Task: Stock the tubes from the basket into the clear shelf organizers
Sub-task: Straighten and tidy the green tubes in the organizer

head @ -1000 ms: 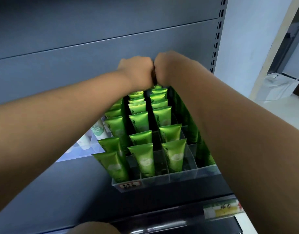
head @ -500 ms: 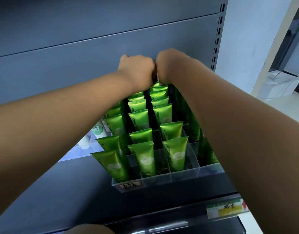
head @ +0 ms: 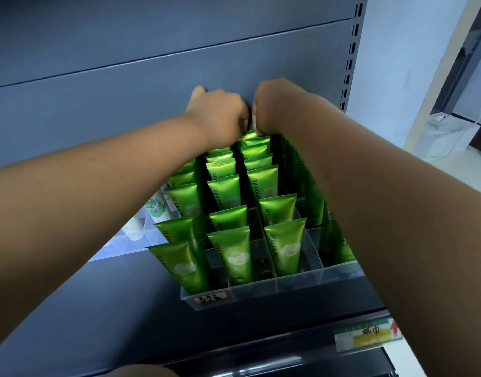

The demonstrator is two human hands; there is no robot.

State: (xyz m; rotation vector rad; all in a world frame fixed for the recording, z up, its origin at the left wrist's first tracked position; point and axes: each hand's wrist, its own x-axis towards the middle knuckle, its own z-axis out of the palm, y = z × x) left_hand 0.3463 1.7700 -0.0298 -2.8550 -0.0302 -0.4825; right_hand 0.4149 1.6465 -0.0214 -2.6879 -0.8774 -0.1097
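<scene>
Several green tubes (head: 231,251) stand upright in rows inside a clear shelf organizer (head: 261,288) on the dark shelf. My left hand (head: 220,115) and my right hand (head: 277,104) are side by side at the back of the organizer, against the grey back panel. Both are curled into fists, and their fingertips pinch the top edge of the rearmost green tube (head: 250,136) in the third column. Most of the fingers are hidden behind the backs of the hands. My right forearm covers the rightmost column. No basket is in view.
A second clear organizer (head: 130,240) with white tubes (head: 155,208) sits to the left, partly behind my left forearm. A price label (head: 367,334) is on the shelf's front rail. A slotted upright (head: 350,55) marks the shelf's right end, with a white wall beyond.
Both hands have stayed together at the back row and shifted slightly up and back; the dark object seen between them earlier no longer shows.
</scene>
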